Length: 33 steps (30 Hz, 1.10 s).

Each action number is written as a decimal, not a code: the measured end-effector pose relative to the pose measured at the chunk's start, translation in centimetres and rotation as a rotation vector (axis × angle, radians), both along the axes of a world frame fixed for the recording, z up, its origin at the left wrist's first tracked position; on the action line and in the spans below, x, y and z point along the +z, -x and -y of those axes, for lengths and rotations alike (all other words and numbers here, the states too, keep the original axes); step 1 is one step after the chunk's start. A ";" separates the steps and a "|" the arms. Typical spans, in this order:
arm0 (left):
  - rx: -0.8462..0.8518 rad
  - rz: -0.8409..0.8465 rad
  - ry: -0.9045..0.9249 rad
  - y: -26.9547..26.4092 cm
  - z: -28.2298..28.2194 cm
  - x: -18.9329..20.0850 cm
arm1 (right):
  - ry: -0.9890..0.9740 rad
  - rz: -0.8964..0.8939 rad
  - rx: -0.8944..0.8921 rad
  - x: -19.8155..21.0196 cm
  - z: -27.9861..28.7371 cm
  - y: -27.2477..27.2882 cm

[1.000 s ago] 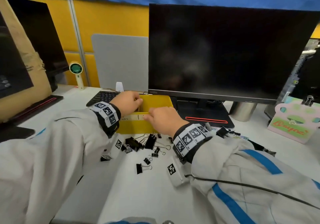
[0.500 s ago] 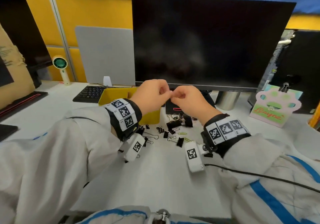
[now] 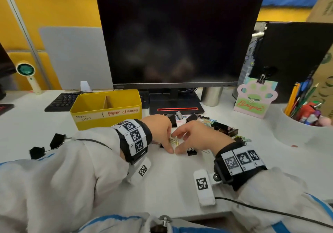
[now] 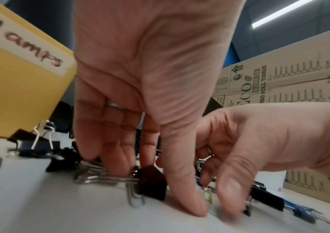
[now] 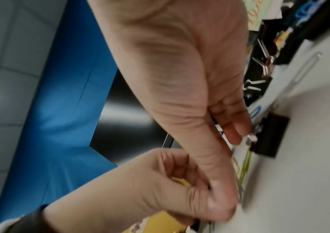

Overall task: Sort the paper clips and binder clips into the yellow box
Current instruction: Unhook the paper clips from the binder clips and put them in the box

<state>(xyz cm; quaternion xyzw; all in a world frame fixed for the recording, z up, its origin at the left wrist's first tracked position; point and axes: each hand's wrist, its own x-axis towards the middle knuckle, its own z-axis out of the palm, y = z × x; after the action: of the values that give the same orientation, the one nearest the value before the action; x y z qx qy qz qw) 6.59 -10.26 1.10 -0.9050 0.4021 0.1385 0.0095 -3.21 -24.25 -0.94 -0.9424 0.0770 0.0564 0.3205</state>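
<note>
**Most of the clips still lie on the desk**

Both hands are down on the white desk (image 3: 162,187) in front of the yellow box (image 3: 106,110), thumbs almost touching. The left hand (image 3: 160,130) has its fingers bent down onto the desk: in the left wrist view its fingertips press on the wire handles of a black binder clip (image 4: 152,182), though I cannot tell whether it truly grips anything. The right hand (image 3: 196,137) reaches in with curled fingers beside a few yellow-green paper clips (image 3: 173,141); the right wrist view is too blurred to show whether one is pinched.

The box stands just beyond the hands, split by a divider into a left part labelled "paper clips" and a right part labelled "paper clamps". What shows of its inside looks bare, but the bottom is hidden, so some clips may already lie there.

Much is left, I judge: a heap of binder clips and coloured paper clips (image 3: 209,123) lies beyond the right hand, a small binder clip (image 3: 191,151) sits just under it, and two more black ones (image 3: 46,144) lie well apart to the left. The sorting looks early or midway at best
</note>
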 end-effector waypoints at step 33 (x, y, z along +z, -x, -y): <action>-0.121 0.012 -0.025 -2.5 -2.4 0.3 | 0.197 -0.243 -0.189 2.4 -0.2 1.4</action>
<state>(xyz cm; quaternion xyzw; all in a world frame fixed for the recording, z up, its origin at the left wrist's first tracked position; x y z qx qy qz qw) 9.09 -7.85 1.43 -0.8795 0.4545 0.1372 0.0314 -4.61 -24.04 1.49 -0.9441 0.2087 0.1316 0.2187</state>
